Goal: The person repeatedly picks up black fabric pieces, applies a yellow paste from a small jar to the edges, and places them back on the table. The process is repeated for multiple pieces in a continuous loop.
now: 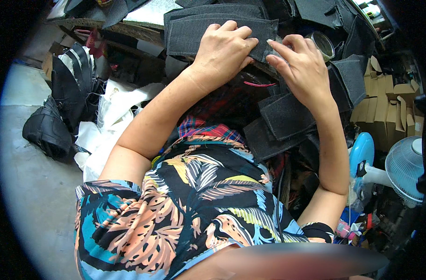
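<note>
A stitched black fabric panel (189,39) lies near the far edge of the work surface, on top of similar panels. My left hand (227,49) is closed on its right part, fingers bent over the top and the thumb near the front edge. Just right of the panel's end is my right hand (299,65), thumb and forefinger apart with nothing visible between them. Its fingertips are close to the panel's corner; whether they touch it I cannot tell. A round clear container (321,45) sits partly hidden behind my right hand.
More black panels (287,116) are piled below my right wrist. At right are flattened cardboard boxes (386,102) and a blue-and-white fan (407,163). Black bags (47,126) and white cloth (112,112) lie at left. A pink strip (259,84) hangs below the panels.
</note>
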A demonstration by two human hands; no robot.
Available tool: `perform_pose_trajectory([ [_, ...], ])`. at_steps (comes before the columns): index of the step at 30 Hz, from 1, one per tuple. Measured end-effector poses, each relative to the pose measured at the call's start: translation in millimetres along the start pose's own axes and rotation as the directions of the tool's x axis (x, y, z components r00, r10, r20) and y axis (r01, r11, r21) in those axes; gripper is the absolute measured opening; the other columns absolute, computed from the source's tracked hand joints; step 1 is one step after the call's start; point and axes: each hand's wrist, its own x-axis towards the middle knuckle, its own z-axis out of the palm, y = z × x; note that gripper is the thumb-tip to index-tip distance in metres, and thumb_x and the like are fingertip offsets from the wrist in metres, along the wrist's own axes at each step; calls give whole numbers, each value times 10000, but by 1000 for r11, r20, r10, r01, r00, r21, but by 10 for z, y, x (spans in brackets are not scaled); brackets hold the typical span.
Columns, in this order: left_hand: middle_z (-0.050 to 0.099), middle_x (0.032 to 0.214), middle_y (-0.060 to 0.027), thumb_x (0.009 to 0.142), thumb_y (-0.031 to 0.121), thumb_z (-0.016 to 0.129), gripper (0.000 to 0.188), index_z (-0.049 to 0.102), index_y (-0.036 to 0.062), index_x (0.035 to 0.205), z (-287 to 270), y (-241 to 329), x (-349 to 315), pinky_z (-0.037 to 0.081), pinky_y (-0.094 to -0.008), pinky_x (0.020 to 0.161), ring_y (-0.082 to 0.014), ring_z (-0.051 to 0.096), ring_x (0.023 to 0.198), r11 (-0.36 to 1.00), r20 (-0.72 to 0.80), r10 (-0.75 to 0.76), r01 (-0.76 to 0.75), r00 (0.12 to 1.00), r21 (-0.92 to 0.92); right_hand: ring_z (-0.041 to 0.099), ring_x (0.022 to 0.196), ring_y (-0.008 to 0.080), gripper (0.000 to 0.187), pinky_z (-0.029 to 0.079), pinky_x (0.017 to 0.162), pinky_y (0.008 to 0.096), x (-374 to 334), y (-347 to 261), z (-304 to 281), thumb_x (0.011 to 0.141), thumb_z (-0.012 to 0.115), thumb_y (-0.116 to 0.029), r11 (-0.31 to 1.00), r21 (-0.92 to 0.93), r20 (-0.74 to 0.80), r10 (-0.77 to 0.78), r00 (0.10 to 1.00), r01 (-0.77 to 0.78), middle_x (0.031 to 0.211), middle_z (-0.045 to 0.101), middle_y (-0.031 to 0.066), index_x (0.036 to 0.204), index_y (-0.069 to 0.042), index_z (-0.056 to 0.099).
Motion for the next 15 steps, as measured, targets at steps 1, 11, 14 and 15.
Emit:
perform_pose_trajectory([
  [1,664,1084,-14,747,271,792,426,736,156,1153,-3,-3,-5,492,-388,897,-228,612,1041,1000,-5,14,-14,1000,8,595,998,283,456,487,832,413,-1,-24,57,898,639,-510,1000,-17,37,11,999,-10,1045,637,105,1082,-109,751],
  [11,663,1117,-26,755,262,789,419,735,159,1158,-4,-4,-34,490,-391,928,-241,609,1062,1000,23,-5,6,1000,-28,593,1011,309,500,495,872,426,-59,98,-22,962,554,-543,971,227,171,28,985,-68,1057,628,125,1102,-105,751],
  [14,662,1115,-27,753,262,793,424,734,156,1159,-15,0,-31,491,-391,924,-242,608,1061,1000,1,5,-5,1000,-26,590,1040,323,541,494,910,426,79,165,174,978,522,-554,990,64,135,113,984,-122,1112,624,134,1214,-103,705],
  [15,661,1114,-27,753,262,794,427,732,154,1161,-18,3,-29,491,-391,923,-242,608,1061,999,6,3,-2,1000,-33,590,1048,323,554,494,914,425,105,158,243,978,518,-559,987,-20,169,162,972,-161,1124,623,136,1240,-104,693],
])
